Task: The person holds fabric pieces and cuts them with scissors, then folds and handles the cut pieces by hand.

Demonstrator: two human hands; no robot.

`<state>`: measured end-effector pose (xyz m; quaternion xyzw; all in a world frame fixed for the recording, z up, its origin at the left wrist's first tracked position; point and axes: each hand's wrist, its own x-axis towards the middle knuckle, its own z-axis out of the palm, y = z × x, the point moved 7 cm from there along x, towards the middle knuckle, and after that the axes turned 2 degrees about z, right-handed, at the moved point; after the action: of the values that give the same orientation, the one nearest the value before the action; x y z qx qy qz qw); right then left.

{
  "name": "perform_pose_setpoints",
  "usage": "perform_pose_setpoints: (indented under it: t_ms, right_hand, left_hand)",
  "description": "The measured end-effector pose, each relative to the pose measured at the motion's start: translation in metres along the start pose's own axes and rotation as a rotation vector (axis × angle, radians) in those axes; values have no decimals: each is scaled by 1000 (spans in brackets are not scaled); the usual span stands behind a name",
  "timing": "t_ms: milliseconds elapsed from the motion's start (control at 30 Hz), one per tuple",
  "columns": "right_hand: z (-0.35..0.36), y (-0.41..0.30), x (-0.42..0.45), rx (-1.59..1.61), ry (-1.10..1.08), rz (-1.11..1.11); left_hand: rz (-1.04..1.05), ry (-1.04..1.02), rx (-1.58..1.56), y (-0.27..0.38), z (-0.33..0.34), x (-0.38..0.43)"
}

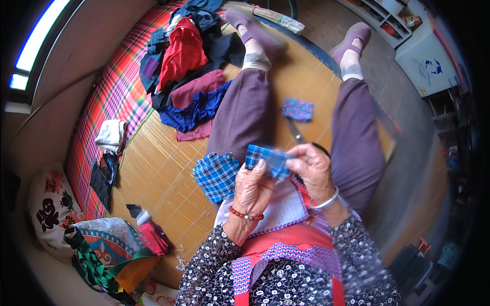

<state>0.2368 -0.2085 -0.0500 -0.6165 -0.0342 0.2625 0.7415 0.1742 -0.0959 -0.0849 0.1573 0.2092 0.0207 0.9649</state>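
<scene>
Between my two hands, above my lap, is a small piece of blue plaid cloth (255,153). My left hand (250,187) pinches its left part, the thumb on top. The fingertips of my right hand (314,166) grip its right end, which is blurred. Another piece of blue plaid cloth (216,176) lies over my left thigh, beside my left hand. Just beyond my right hand is a pair of scissors (294,131), its blades pointing away and a dark handle partly hidden. At the blade tips rests a patterned blue-and-purple cloth piece (298,109).
A heap of clothes and cloth, with a red piece (183,49) on top, lies beside my left leg on the mat (168,164). Left of me are a folded white cloth (111,134), black scraps (105,176) and a patterned bag (111,237). A white cabinet (427,65) stands far right.
</scene>
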Motion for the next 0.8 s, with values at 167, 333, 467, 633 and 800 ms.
perform_pose_setpoints:
  t_ms: [167,333,467,633,800]
  right_hand:
    - [-41,11,2,-96,144,-40]
    - [-62,28,3,-1097,62,-309]
    - [-64,46,1,-1287,110,-299]
    - [-65,47,4,-1326,133,-345]
    - [-78,46,7,-1064,73,-99]
  left_hand:
    - [9,67,-43,5,-5,-2]
    - [-12,52,-68,6,1,-3]
    - [-32,20,-132,7,7,-5]
    - [-15,18,-90,14,7,-6]
    - [-6,-15,-42,21,8,-8]
